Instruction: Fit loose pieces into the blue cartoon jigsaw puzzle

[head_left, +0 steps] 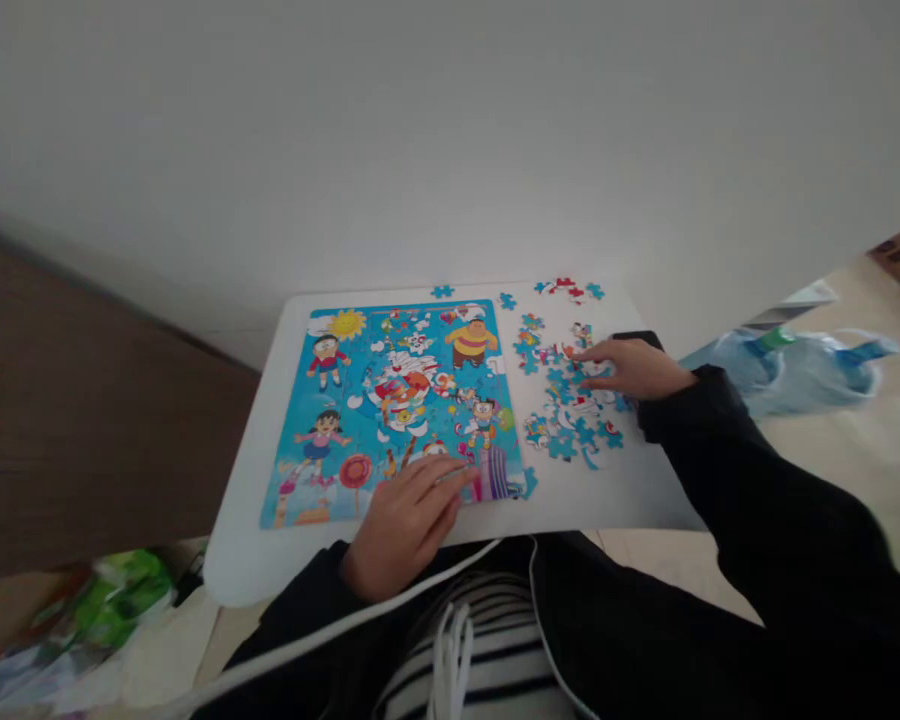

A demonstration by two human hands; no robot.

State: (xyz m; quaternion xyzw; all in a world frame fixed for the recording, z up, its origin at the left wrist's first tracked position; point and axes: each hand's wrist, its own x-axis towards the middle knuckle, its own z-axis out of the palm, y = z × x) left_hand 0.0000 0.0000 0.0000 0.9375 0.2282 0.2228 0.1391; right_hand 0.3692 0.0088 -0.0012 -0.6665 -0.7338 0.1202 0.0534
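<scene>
A blue cartoon jigsaw puzzle board [375,390] lies flat on a white table, with printed characters around its edges and mixed pieces over its middle. My left hand [409,515] rests on the board's lower edge, fingers stretched to the right and lying flat. To the right of the board is a loose heap of jigsaw pieces [562,440], mostly blue with bits of red and white. My right hand [622,368] reaches over this heap, its thumb and forefinger apart and touching pieces at its upper part. No piece shows clearly lifted in either hand.
The white table [255,420] stands against a pale wall [450,140]. More loose pieces [566,288] lie along its back edge. A dark object [649,340] sits behind my right hand. Clear plastic water jugs [787,370] stand on the floor at right; a green bag [124,595] lies lower left.
</scene>
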